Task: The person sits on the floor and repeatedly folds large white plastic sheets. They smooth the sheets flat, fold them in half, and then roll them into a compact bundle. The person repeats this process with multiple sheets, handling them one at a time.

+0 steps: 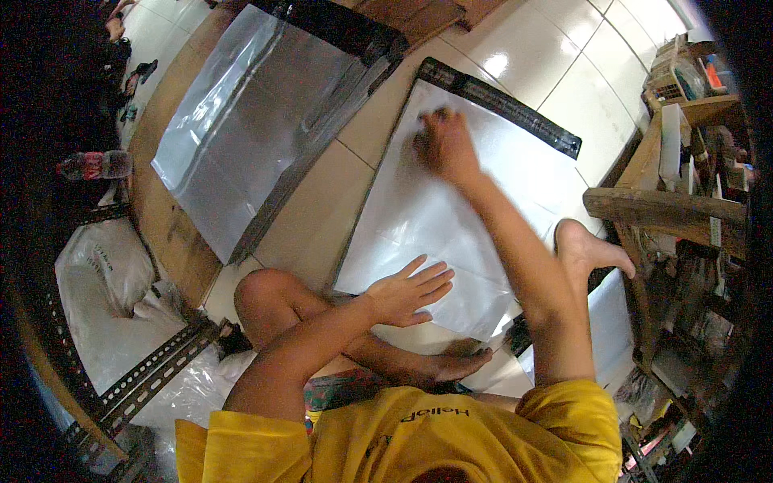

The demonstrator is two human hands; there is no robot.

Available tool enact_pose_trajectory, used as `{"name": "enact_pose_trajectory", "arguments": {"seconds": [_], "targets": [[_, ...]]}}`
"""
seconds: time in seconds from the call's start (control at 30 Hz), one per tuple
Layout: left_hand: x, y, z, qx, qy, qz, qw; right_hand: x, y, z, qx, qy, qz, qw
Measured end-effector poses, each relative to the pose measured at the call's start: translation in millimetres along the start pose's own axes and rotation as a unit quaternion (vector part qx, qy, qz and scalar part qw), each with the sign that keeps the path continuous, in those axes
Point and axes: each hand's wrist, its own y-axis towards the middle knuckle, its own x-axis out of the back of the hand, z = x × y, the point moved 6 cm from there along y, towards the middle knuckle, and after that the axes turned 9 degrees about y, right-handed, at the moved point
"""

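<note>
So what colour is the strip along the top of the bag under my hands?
Black strip, head view.

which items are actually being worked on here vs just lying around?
In hand:
- white plastic mailer bag on the floor, with a black strip at its far edge
- left hand flat on its near part
- right hand pressing near the strip

Lying about:
- stack of clear bags
- bottle
- wooden shelf
- slotted metal angle bar

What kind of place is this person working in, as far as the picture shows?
Probably a small home workshop or packing room. The person sits on a tiled floor with both hands on a large white plastic mailer bag; a stack of similar bags lies nearby, and cluttered wooden shelves stand at the right.
</note>
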Motion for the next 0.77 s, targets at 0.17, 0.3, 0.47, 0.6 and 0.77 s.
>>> {"name": "enact_pose_trajectory", "arguments": {"seconds": [0.17, 0.3, 0.47, 0.6, 0.77], "targets": [[-9, 1, -1, 0.007, -0.083, 0.099, 0.992, -2, -130, 105, -0.086, 0.114, 0.168, 0.975], [-14, 0, -6, -0.01, -0.005, 0.033, 0.999, -12, -109, 53, -0.109, 0.101, 0.082, 0.985], [1, -3, -1, -0.005, -0.005, -0.023, 1.0, 28, -13, -59, -0.106, 0.01, 0.045, 0.993], [1, 0, 0, -0.006, -0.005, -0.008, 1.0, 49, 2, -79, -0.094, -0.037, 0.051, 0.994], [-12, -2, -2, 0.0, -0.006, -0.017, 1.0, 22, -67, -3, -0.156, -0.048, 0.191, 0.968]]}}
